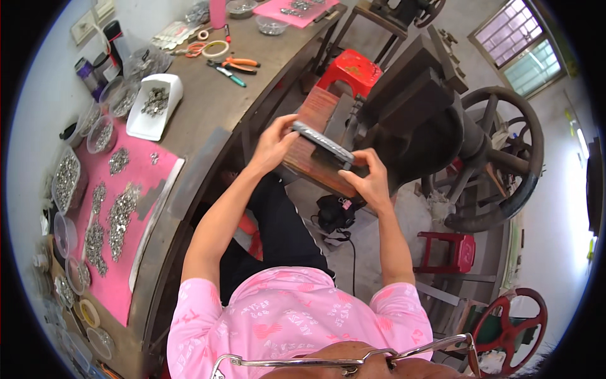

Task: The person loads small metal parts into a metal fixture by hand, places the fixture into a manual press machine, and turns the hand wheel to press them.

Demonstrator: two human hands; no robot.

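Both of my hands grip a long dark grey metal bar (pixel 322 143), one at each end, and its upper edge looks lighter and worn. My left hand (pixel 276 145) is closed around the left end. The right end is pinched between the thumb and fingers of my right hand (pixel 371 179). Under the bar lies a worn reddish wooden board (pixel 317 108) beside a large dark machine press (pixel 423 104). I cannot tell whether the bar touches anything below it.
On the left, a workbench (pixel 208 104) bears a pink sheet (pixel 142 215) with piles of small metal parts. A white scoop (pixel 148 129), several tubs and pliers (pixel 237 63) are there too. A handwheel (pixel 530 126), a red stool (pixel 353 69) and a dark red stool (pixel 464 251) stand nearby.
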